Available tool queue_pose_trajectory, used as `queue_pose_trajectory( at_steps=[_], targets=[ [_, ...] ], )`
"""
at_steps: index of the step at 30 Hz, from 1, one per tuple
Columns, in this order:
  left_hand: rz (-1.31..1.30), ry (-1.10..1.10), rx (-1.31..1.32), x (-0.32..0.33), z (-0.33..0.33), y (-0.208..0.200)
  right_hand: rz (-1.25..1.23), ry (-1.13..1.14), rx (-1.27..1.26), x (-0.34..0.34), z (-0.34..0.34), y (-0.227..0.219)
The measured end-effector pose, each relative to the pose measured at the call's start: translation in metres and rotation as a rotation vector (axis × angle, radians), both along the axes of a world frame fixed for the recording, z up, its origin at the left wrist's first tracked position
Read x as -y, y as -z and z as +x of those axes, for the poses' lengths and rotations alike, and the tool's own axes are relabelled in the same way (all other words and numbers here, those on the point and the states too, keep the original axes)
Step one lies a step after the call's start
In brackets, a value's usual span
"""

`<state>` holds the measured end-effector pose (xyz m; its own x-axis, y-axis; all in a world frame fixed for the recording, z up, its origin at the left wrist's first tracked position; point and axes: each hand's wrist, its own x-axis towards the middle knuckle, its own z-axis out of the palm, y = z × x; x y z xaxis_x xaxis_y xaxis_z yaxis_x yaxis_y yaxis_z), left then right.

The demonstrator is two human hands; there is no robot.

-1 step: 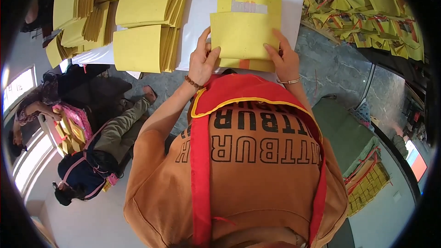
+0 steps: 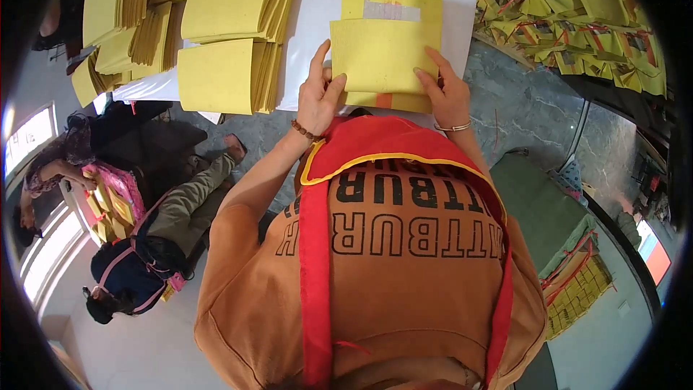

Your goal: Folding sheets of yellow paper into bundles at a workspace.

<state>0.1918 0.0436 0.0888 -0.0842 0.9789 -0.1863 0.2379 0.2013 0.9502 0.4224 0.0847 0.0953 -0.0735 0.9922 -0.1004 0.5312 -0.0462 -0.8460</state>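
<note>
A yellow paper sheet [image 2: 382, 54], possibly several layers, is held flat between my two hands near the front edge of the table. My left hand [image 2: 317, 97] grips its left edge, thumb on top and index finger stretched along the side. At the lower right edge, my right hand [image 2: 449, 94] pinches it with the thumb on top; its other fingers are partly hidden. Beneath lies a larger yellow paper [image 2: 427, 0] with a silvery patch [image 2: 390, 11] and orange marks. An orange strip shows below the held sheet.
Stacks of folded yellow paper [image 2: 215, 76] stand to the left on the white tabletop [image 2: 307, 43]. Yellow bundles tied with red ribbon [image 2: 570, 29] fill the far right. A green-covered block [image 2: 534, 202] is at my right. Two other people [image 2: 155, 260] work at the left.
</note>
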Motion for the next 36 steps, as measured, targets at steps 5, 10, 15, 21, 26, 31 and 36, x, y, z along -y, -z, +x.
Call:
queue_pose_trajectory(
  at_steps=[5, 10, 15, 21, 26, 31, 36],
  targets=[
    [0.108, -0.101, 0.007, 0.001, 0.008, 0.0, 0.052, -0.025, 0.015, 0.0, -0.001, 0.008],
    [0.048, -0.08, 0.041, 0.0, 0.007, 0.003, 0.028, -0.016, -0.066, 0.0, 0.0, 0.012],
    [0.023, -0.11, 0.089, -0.003, 0.008, 0.002, 0.014, 0.043, -0.131, -0.001, 0.0, 0.027],
    [0.062, -0.137, -0.005, -0.004, 0.01, 0.007, 0.024, 0.094, -0.102, -0.001, -0.006, 0.023],
    [-0.012, -0.145, 0.019, -0.004, 0.01, 0.003, -0.012, 0.093, -0.057, -0.002, -0.004, 0.025],
    [0.64, 0.175, -0.838, -0.024, 0.024, -0.034, 0.058, 0.116, -0.158, -0.001, -0.005, 0.037],
    [0.612, 0.491, -0.793, -0.039, 0.051, -0.011, 0.073, 0.08, -0.105, -0.003, -0.004, 0.032]
  ],
)
